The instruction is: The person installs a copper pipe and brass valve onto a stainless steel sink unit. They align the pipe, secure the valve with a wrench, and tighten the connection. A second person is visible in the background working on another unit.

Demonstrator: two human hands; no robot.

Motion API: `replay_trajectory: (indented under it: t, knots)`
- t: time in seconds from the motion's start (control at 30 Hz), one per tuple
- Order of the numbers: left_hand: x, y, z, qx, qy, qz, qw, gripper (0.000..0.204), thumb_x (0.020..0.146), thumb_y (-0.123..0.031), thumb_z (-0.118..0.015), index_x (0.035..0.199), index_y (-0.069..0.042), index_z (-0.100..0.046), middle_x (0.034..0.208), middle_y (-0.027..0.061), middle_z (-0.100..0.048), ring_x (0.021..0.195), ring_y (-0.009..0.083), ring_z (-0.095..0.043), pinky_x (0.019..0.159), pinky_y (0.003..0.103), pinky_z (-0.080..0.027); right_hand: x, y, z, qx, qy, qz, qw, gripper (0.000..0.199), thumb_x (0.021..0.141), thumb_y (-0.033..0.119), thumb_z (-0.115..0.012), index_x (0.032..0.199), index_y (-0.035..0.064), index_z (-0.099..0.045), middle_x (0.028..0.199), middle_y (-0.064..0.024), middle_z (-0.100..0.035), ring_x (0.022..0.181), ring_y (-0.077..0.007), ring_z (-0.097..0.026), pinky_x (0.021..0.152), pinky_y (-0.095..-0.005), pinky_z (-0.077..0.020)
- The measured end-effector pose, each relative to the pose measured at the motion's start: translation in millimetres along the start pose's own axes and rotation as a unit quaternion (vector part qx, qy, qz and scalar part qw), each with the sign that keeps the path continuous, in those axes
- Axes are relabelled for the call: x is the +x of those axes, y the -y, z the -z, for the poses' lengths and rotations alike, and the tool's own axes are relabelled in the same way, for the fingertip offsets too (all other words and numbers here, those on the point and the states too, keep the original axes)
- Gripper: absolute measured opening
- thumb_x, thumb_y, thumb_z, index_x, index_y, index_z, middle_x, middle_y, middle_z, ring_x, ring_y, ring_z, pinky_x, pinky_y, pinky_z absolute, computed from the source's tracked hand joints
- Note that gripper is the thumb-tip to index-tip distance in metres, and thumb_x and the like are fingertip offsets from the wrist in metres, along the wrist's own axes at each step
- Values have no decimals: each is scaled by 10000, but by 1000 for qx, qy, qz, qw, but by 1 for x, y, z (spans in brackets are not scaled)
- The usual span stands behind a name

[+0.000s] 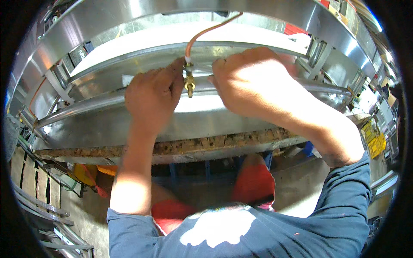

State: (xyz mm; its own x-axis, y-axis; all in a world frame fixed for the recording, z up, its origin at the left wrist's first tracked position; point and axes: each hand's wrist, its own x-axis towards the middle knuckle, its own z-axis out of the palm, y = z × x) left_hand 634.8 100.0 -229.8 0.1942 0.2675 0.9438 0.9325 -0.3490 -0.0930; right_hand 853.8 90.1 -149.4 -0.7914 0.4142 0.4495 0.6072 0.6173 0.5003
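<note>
A brass fitting (189, 84) hangs at the lower end of a bent copper tube (200, 35), in front of a horizontal metal bar. Something whitish shows around the joint where tube and brass meet. My left hand (155, 92) is closed, its thumb and forefinger pressed against the upper left side of the fitting. To the right, my right hand (249, 79) is curled shut a short gap from the fitting. The back of that hand hides whatever its fingers hold, if anything.
A curved steel rail (172, 8) arches across the top. The metal bar (86, 104) runs behind my hands, and a rough wooden edge (206, 145) lies below them. Yellow crates (375, 139) stand far right; a wooden pallet (36, 180) and metal tubing (64, 234) lie at left.
</note>
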Motion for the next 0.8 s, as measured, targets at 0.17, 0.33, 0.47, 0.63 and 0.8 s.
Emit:
replay_trajectory:
  t: [0.17, 0.33, 0.47, 0.63, 0.8]
  knots:
    - [-2, 4, -4, -3, -10, 5, 1000, 263, 896, -213, -735, 1154, -175, -769, 624, 35, -629, 501, 194, -570, 492, 357, -457, 5, -16, -5, 9, -9, 6, 1000, 176, 828, 139, -618, 875, 16, -735, 783, -223, -710, 738, -378, -734, 635, -467, -580]
    - [-1, 3, -2, 1, 15, -2, 1000, 268, 905, -191, -727, 1170, -170, -759, 603, 41, -611, 494, 195, -558, 502, 364, -451, 20, -60, -21, 176, 99, -33, 979, 246, 994, 150, -599, 1210, 40, -645, 1108, -172, -708, 1036, -333, -691, 940, -461, -533]
    - [0, 1, 0, -1, 23, 16, 1000, 277, 898, -176, -726, 1174, -172, -752, 601, 43, -602, 500, 205, -562, 527, 372, -461, 36, -72, -41, 292, 123, -23, 948, 176, 990, 133, -581, 1120, 18, -609, 1024, -168, -686, 1004, -299, -667, 923, -454, -513]
    - [1, -1, 0, -10, 12, -2, 1000, 302, 877, -146, -735, 1178, -157, -744, 618, 45, -610, 513, 215, -568, 540, 368, -461, 50, -89, -55, 380, 142, -6, 914, 202, 961, 125, -571, 1140, 59, -638, 995, -135, -681, 959, -259, -649, 876, -418, -501]
    - [3, -3, 1, -14, 4, 8, 1000, 333, 842, -130, -758, 1174, -157, -746, 640, 38, -626, 536, 225, -579, 554, 369, -463, 62, -90, -68, 416, 118, 60, 900, 252, 921, 92, -540, 1137, 86, -671, 1007, -157, -691, 973, -291, -658, 870, -446, -506]
